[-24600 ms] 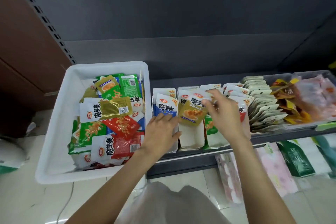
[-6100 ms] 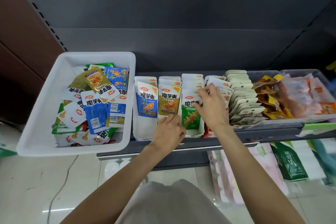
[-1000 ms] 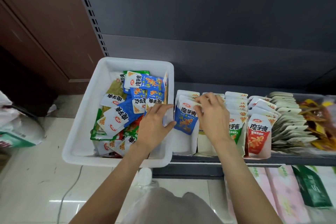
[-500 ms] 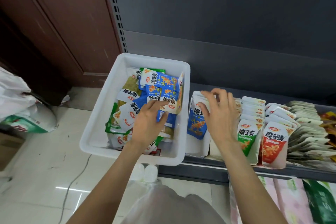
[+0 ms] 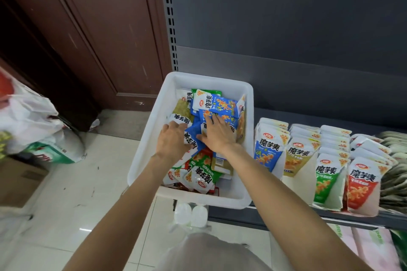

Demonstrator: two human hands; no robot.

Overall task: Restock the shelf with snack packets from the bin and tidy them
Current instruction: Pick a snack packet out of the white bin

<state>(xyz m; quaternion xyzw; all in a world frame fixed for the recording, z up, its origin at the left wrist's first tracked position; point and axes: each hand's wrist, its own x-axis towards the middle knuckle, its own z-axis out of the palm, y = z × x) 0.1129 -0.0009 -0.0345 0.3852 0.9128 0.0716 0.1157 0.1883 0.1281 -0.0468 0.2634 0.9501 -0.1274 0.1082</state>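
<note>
While both forearms reach up from six o'clock, the two hands sit side by side inside the white bin, which rests on the left end of the shelf. At about ten o'clock of the pile, the left hand has its fingers bent onto a white-and-blue packet, though whether it actually grips it I cannot tell. Just beside it at three o'clock, the right hand lies flat with fingers spread, pressing on the blue packets near the bin's middle. Green packets and red ones are heaped toward six o'clock of the bin. At three o'clock of the bin, upright rows stand on the shelf: blue, then yellow, green and red fronts. Bags slump on the floor at nine o'clock.
</note>
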